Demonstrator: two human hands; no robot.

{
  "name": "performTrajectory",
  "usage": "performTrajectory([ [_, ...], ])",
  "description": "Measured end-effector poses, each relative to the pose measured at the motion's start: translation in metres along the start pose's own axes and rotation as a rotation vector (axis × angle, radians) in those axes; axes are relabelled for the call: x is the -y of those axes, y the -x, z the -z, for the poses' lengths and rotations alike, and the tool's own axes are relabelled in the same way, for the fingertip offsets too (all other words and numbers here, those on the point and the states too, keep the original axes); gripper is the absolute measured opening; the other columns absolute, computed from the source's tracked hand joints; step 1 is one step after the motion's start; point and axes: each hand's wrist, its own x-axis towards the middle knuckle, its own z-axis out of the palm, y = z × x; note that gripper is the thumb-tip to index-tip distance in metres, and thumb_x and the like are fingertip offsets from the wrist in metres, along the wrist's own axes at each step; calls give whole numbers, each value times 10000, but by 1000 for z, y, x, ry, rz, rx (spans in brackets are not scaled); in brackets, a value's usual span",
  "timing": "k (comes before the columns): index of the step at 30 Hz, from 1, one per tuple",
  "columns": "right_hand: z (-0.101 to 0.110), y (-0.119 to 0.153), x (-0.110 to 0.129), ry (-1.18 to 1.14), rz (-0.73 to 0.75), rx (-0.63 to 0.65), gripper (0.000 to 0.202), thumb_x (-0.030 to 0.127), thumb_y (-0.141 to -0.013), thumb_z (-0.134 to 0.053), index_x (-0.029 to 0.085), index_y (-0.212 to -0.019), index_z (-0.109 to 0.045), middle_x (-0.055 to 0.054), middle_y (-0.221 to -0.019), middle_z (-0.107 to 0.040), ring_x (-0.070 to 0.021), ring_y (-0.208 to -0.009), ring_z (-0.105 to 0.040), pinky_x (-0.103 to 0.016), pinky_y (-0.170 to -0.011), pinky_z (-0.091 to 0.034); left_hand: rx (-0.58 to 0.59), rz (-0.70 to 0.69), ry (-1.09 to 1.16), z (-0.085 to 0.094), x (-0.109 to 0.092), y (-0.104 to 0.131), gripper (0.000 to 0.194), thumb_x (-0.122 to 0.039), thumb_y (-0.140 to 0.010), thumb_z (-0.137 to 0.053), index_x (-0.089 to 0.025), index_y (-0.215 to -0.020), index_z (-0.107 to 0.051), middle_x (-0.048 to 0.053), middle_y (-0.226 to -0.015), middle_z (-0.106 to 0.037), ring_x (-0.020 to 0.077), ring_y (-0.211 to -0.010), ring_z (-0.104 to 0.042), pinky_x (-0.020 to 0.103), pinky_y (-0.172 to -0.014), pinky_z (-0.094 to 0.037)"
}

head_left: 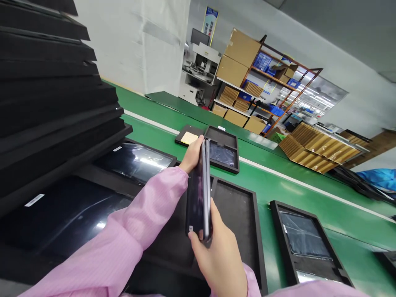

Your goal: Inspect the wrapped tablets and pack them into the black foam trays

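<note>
A thin stack of dark, glossy display panels (198, 198) stands nearly on edge between my hands, and a small white label shows at its lower corner. My left hand (192, 154) is closed on the far end of the stack. At the near end, my right hand (224, 247) grips it with the thumb on the glossy face and the fingers behind. Directly below is a black foam tray (258, 231) with bare compartments. To the left, large dark panels (64, 214) with white labels lie in black trays.
Black trays (46, 86) are piled high at the left. On the green conveyor line (291, 187) sit a small tray (236, 163), a yellow pad (188, 138) and another tray (278, 231) holding film-covered panels. Brown corrugated dividers (318, 148) and a shelf with cartons (241, 53) stand beyond.
</note>
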Motion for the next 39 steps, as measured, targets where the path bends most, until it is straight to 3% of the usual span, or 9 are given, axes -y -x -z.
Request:
performTrajectory([
  [3,8,-14,4,-53,-2,252,741,201,-740,-634,201,-1463,-474,-99,-1310,-675,-338,-1166,-665,-468,-911,-598,79,-148,35,9,8,-2,497,-641,-867,-465,-212,-624,-526,9,-614,-542,188,-716,-549,305,-746,-461],
  [5,13,-20,5,-127,5,305,623,250,-780,-610,184,-1394,-534,-113,-1277,-689,-301,-1138,-680,-422,-864,-618,113,-209,58,9,11,1,499,-653,-869,-450,-211,-657,-543,3,-626,-514,180,-688,-518,306,-715,-450],
  [9,19,-29,1,-174,-29,229,331,356,-855,-541,148,-1083,-660,-137,-1028,-766,-269,-958,-743,-388,-815,-620,212,-276,85,3,11,7,502,-683,-855,-455,-213,-712,-558,-5,-643,-488,175,-675,-489,302,-675,-439],
  [12,18,-33,-1,-167,-27,200,271,355,-872,-499,164,-976,-663,-135,-1006,-770,-255,-930,-751,-358,-793,-620,237,-273,95,-1,10,8,493,-670,-872,-452,-211,-730,-561,-2,-660,-508,173,-680,-498,301,-683,-446],
  [20,15,-32,-2,-210,-45,169,269,364,-811,-621,174,-997,-662,-110,-1018,-779,-251,-950,-755,-328,-778,-640,186,-282,108,2,18,2,485,-635,-911,-444,-203,-729,-567,13,-712,-590,175,-750,-565,302,-793,-476],
  [30,18,-38,-7,-190,50,187,208,248,-882,-490,187,-939,-680,-82,-968,-787,-209,-915,-766,-296,-844,-618,183,-194,160,-3,19,3,480,-613,-941,-431,-209,-727,-577,-4,-661,-565,161,-667,-548,297,-723,-473],
  [39,17,-36,-6,-223,34,162,116,231,-869,-486,208,-911,-591,-60,-881,-770,-172,-839,-754,-253,-779,-607,204,-231,143,-2,18,5,488,-647,-919,-427,-211,-758,-575,6,-700,-574,176,-717,-557,314,-780,-459],
])
